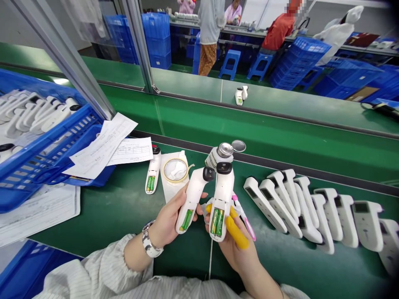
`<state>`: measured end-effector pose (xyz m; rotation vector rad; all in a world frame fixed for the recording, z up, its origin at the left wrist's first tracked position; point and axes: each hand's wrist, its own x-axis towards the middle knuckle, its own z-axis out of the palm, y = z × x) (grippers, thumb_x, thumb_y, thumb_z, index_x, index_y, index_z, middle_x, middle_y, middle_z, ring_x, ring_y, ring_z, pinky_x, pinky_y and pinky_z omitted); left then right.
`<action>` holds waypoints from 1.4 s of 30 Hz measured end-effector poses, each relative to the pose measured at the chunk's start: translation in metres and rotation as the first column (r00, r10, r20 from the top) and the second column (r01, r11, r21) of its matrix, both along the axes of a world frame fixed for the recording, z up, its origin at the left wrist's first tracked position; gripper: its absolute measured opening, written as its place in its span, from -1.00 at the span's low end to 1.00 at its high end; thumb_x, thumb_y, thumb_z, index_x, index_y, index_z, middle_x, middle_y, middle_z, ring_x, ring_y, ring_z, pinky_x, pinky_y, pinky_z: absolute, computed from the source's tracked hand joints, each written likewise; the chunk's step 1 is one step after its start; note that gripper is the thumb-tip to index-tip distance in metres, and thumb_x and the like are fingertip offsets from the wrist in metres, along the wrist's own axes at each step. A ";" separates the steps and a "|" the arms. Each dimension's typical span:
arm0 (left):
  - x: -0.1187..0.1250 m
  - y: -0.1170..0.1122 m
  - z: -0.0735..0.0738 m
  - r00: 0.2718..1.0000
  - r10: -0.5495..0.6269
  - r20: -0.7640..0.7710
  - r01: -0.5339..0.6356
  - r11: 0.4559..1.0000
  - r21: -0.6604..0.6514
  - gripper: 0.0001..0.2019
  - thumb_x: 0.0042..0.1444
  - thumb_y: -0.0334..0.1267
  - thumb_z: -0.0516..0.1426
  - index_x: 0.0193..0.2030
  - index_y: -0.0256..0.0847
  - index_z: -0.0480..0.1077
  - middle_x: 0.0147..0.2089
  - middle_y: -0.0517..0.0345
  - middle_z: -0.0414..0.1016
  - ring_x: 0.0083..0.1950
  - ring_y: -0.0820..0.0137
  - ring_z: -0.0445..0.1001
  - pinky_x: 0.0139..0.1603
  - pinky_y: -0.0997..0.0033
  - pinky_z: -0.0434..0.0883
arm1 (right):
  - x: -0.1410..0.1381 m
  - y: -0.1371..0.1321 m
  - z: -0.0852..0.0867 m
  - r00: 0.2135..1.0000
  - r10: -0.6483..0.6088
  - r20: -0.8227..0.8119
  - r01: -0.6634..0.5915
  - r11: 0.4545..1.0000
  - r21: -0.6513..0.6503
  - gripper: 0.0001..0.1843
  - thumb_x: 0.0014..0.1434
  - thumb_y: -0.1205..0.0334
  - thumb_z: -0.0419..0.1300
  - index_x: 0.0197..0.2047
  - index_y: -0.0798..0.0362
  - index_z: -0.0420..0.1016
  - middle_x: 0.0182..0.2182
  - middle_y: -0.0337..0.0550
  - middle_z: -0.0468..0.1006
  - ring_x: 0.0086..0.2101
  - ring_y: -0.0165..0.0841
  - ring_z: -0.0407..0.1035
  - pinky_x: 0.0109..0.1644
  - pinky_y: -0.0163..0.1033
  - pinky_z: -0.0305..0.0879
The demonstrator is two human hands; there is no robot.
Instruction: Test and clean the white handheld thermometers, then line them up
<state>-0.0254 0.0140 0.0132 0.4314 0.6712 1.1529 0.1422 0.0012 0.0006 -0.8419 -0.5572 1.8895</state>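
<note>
My left hand [172,216], with a watch at the wrist, is closed around a white infrared thermometer [193,189] whose battery bay is uncovered and shows green batteries. Beside it, my right hand [235,232], wearing yellow finger cots, grips a second white thermometer [225,187] with two green batteries in its bay. Both are held upright, black heads up, slightly apart. Behind them stands a dispenser bottle [218,158] with its metal lid [238,145] flipped up. A pink and white tool [245,218] lies by my right hand, partly hidden.
Several finished-looking thermometers [289,203] lie in a row at right. Another with batteries [153,170] rests left of a tape roll [175,170]. Papers [102,145] and a blue crate [77,128] of thermometers stand at left. Beyond the conveyor [193,112] are people and blue stools [230,64].
</note>
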 end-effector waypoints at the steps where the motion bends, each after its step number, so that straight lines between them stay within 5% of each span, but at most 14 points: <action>1: 0.000 0.000 0.000 1.000 -0.010 -0.005 0.009 1.000 -0.012 -0.64 0.20 -0.17 -0.01 0.12 -0.17 0.27 -0.06 -0.06 0.45 -0.27 0.40 0.44 -0.33 0.46 0.38 | 0.000 0.001 0.000 1.000 0.025 0.009 -0.025 1.000 0.005 -0.67 0.05 0.06 0.26 -0.07 -0.18 0.47 -0.23 -0.19 0.55 -0.27 -0.31 0.44 -0.20 -0.21 0.39; 9: -0.001 -0.002 -0.002 0.998 -0.059 0.037 0.059 0.998 -0.008 -0.60 -0.03 -0.37 0.25 0.00 -0.17 0.40 -0.15 0.08 0.46 -0.13 0.39 0.45 -0.07 0.45 0.40 | 0.000 0.004 0.004 0.965 0.110 0.237 -0.164 0.961 0.222 -0.57 0.01 0.13 0.32 -0.02 -0.14 0.40 -0.23 -0.21 0.48 -0.27 -0.37 0.34 -0.18 -0.27 0.32; 31: 0.000 -0.001 -0.002 0.999 -0.033 -0.035 0.034 0.999 0.038 -0.54 -0.01 -0.40 0.23 0.03 -0.07 0.22 -0.18 0.17 0.45 -0.34 0.50 0.46 -0.26 0.47 0.38 | -0.005 0.003 0.015 0.947 0.139 0.290 -0.192 0.968 0.164 -0.42 -0.10 0.10 0.38 0.00 -0.18 0.31 -0.21 -0.20 0.39 -0.25 -0.31 0.31 -0.32 -0.28 0.34; 42: 0.000 -0.003 -0.006 0.991 -0.040 -0.131 0.037 0.999 -0.031 -0.79 -0.11 -0.32 0.29 -0.31 -0.27 0.39 -0.32 0.17 0.45 -0.38 0.45 0.47 -0.31 0.41 0.40 | -0.001 0.001 0.009 0.903 0.110 0.415 -0.195 0.966 0.169 -0.43 -0.03 0.17 0.33 0.06 -0.15 0.27 -0.27 -0.23 0.41 -0.30 -0.32 0.32 -0.07 -0.13 0.28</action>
